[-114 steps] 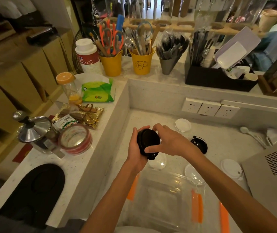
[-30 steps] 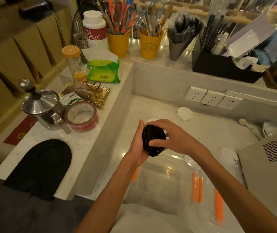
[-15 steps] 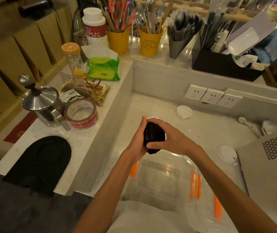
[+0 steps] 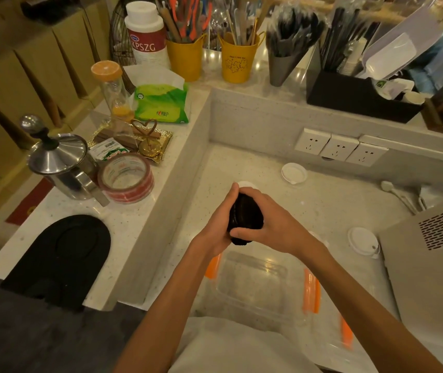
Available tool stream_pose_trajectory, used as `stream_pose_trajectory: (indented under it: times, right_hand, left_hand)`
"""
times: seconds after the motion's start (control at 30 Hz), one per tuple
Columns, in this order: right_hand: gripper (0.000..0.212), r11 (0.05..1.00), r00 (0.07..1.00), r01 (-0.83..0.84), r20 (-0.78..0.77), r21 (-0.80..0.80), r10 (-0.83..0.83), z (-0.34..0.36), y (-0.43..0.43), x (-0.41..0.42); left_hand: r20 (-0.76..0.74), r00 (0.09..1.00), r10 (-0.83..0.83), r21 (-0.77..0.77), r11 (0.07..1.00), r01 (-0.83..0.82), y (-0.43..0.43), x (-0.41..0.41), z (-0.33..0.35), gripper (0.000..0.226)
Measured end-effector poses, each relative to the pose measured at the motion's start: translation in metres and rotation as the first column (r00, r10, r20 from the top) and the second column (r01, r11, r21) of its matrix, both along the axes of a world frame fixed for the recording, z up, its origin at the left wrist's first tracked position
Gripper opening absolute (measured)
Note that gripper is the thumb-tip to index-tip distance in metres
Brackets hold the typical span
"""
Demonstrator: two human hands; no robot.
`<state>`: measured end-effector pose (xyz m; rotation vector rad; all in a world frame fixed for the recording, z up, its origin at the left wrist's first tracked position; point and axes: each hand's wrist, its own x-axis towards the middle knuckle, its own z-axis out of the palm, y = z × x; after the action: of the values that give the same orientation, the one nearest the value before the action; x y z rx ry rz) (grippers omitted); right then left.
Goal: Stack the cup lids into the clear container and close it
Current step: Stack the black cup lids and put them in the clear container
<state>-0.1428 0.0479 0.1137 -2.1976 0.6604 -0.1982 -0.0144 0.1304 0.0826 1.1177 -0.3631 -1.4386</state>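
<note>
A stack of black cup lids is held on edge between both hands, just above the far rim of the clear container with orange clips. My left hand cups the stack from the left. My right hand wraps it from the right with the thumb underneath. White lids lie on the counter: one near the sockets, one at the right, and another peeks out behind my fingers. A clear lid is partly hidden behind my right wrist.
A raised ledge on the left carries a steel pot, a tape roll and a black mat. A grey machine stands at the right. Wall sockets and a white spoon lie beyond.
The loose black lid seen earlier on the counter is gone and the stack in my hands looks thicker. Over the last second my hands have stayed together above the container.
</note>
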Motion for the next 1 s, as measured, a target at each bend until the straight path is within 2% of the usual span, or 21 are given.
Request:
stream_pose_trajectory:
  times: [0.1,0.2,0.27,0.33,0.4,0.47,0.5,0.53,0.57,0.6,0.7,0.77,0.9,1.0]
  right_hand:
    - [0.088,0.999,0.998,0.03,-0.051,0.04,-0.027,-0.009,0.002,0.0]
    - [0.095,0.982,0.999,0.001,-0.041,0.187,0.007,-0.016,-0.001,-0.004]
    - [0.087,0.952,0.999,-0.002,0.049,0.305,-0.014,-0.02,-0.001,-0.009]
    - [0.081,0.906,0.994,0.015,0.094,0.424,-0.061,-0.023,0.0,-0.02]
    - [0.079,0.849,0.988,0.064,0.088,0.524,-0.129,-0.03,0.001,-0.035]
    - [0.08,0.798,0.988,0.122,0.003,0.59,-0.153,-0.041,0.007,-0.05]
    - [0.079,0.805,0.988,0.151,-0.076,0.574,-0.131,-0.049,0.012,-0.055]
    - [0.078,0.842,0.979,0.179,-0.178,0.509,-0.1,-0.058,0.02,-0.059]
    - [0.077,0.886,0.955,0.195,-0.286,0.42,-0.075,-0.068,0.027,-0.06]
    - [0.077,0.92,0.923,0.195,-0.38,0.34,-0.055,-0.078,0.035,-0.06]
    - [0.083,0.977,0.816,0.153,-0.577,0.15,-0.039,-0.102,0.049,-0.046]
    - [0.084,0.994,0.747,0.11,-0.661,0.015,-0.073,-0.114,0.051,-0.031]
    - [0.082,0.985,0.65,0.056,-0.743,-0.165,-0.162,-0.137,0.065,-0.007]
    - [0.089,0.977,0.643,0.126,-0.735,-0.175,-0.214,-0.151,0.076,-0.002]
  left_hand:
    - [0.003,1.0,-0.02,0.039,0.999,0.02,0.0,-0.004,-0.003,0.062]
    - [0.057,0.995,-0.084,0.113,0.991,0.078,0.0,-0.011,-0.002,0.065]
    - [0.183,0.971,-0.155,0.143,0.981,0.13,0.0,-0.007,0.002,0.068]
    - [0.338,0.904,-0.261,0.164,0.963,0.216,0.0,-0.004,0.006,0.073]
    - [0.579,0.756,-0.304,0.222,0.952,0.212,0.0,-0.006,0.003,0.073]
    - [0.84,0.502,-0.205,0.232,0.973,0.008,0.003,-0.008,-0.015,0.054]
    - [0.92,0.361,-0.152,0.198,0.976,-0.094,0.007,-0.009,-0.025,0.04]
    - [0.957,0.255,-0.141,0.18,0.974,-0.137,0.012,-0.009,-0.037,0.032]
    - [0.966,0.203,-0.162,0.189,0.974,-0.126,0.016,-0.01,-0.05,0.032]
    - [0.959,0.215,-0.186,0.207,0.975,-0.081,0.019,-0.01,-0.062,0.033]
    - [0.86,0.455,-0.229,0.229,0.972,0.056,0.029,-0.013,-0.087,0.034]
    - [0.806,0.555,-0.204,0.209,0.976,0.055,0.033,-0.014,-0.093,0.032]
    - [0.796,0.586,-0.153,0.167,0.985,0.03,0.034,-0.013,-0.097,0.03]
    - [0.791,0.594,-0.148,0.168,0.986,0.021,0.034,-0.014,-0.098,0.029]
